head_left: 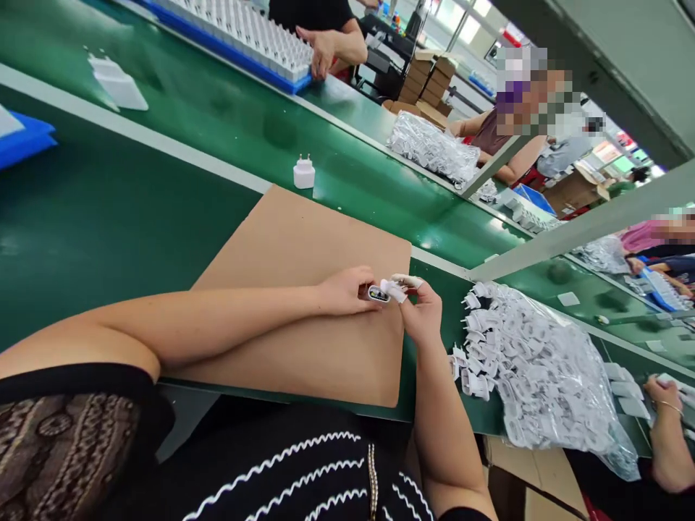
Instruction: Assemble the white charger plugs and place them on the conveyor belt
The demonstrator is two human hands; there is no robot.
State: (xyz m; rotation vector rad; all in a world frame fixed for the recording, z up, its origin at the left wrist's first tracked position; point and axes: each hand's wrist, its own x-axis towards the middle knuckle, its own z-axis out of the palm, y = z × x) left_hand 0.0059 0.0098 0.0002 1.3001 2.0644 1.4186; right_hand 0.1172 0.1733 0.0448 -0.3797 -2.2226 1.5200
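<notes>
Housing, white, one: the white housing (378,294) lies above the right part of the cardboard sheet (304,246), its open end showing darker parts inside; left hand (347,289), one, fingers clamped around that housing; right hand (426,311), one, fingertips closed on a small white piece (394,290) at the open end, finer detail too small to tell; white coverings (407,280) on right fingers, number unclear.

Step in hand, by judgement: close two-handed work at the opening; any fine movement there would call for a steady left hold, a light right pinch and the opening kept in view.

Cardboard sheet, one, beneath both hands; plug adapters standing apart on the green surface beyond, two: near adapter (304,174), far adapter (118,85); clear bag (559,376) of white casings, one, right of the right forearm, casings spilling from its mouth, too many to count; blue tray (296,85) bearing rows of white units, one, beside a co-worker's hand (321,52).
</notes>
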